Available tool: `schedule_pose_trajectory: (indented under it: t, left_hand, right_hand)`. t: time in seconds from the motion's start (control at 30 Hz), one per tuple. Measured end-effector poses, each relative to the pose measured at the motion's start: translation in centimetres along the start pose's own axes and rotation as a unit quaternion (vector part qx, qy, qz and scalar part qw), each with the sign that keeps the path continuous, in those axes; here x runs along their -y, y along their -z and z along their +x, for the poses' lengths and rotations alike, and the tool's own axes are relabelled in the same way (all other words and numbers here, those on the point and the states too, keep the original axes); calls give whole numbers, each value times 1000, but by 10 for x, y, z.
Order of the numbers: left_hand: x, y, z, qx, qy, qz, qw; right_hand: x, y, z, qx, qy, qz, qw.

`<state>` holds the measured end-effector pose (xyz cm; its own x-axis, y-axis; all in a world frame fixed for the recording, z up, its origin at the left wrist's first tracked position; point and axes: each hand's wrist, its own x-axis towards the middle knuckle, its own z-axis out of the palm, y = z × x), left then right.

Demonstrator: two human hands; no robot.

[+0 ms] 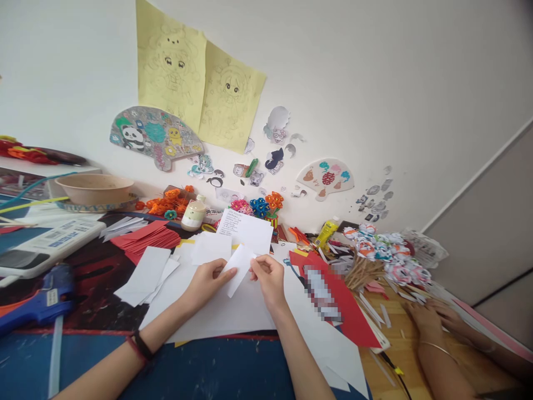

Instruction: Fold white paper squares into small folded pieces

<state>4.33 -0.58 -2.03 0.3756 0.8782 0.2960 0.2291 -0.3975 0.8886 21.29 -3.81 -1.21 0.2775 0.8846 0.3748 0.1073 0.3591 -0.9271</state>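
Between my two hands is a small white slip of paper (238,275), tilted above larger white sheets. My left hand (211,282) pinches its left edge, thumb on top. At its upper right side, my right hand (268,276) is closed, thumb and fingertips pressed on the paper. Just behind lies a stack of white cards (211,248), and a white sheet with handwriting (245,226) leans up behind that. Left of my hands, several loose white paper pieces (147,272) overlap on the white sheets (187,319).
A blue glue gun (50,297) and red paper stack (152,238) lie left. A red sheet (352,303) is right of my hands. Paper flowers (400,253) and a glue bottle (327,232) stand at the back right. Another person's hands (428,319) rest on the wooden table.
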Motion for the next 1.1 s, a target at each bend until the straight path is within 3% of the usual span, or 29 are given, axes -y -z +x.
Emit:
schedule_pose_trajectory:
  t: [0.2, 0.3, 0.43, 0.63, 0.97, 1.1]
  left_hand:
    - [-5, 1, -1, 18, 27, -63, 997]
    - [-7, 2, -2, 15, 35, -78, 996]
    - [-7, 1, -3, -5, 21, -42, 999]
    - [-2, -2, -1, 36, 52, -64, 996]
    - [-1, 2, -1, 13, 31, 39, 999]
    - [-3, 4, -1, 4, 24, 25, 999]
  right_hand:
    - [3, 1, 3, 29, -49, 43, 997]
    - [5, -1, 2, 86, -93, 62, 990]
    - [2, -4, -3, 153, -85, 22, 984]
    - [-4, -3, -3, 105, -62, -27, 992]
    - [-8, -1, -2, 73, -34, -73, 994]
    - [-9, -1, -2, 64, -26, -62, 996]
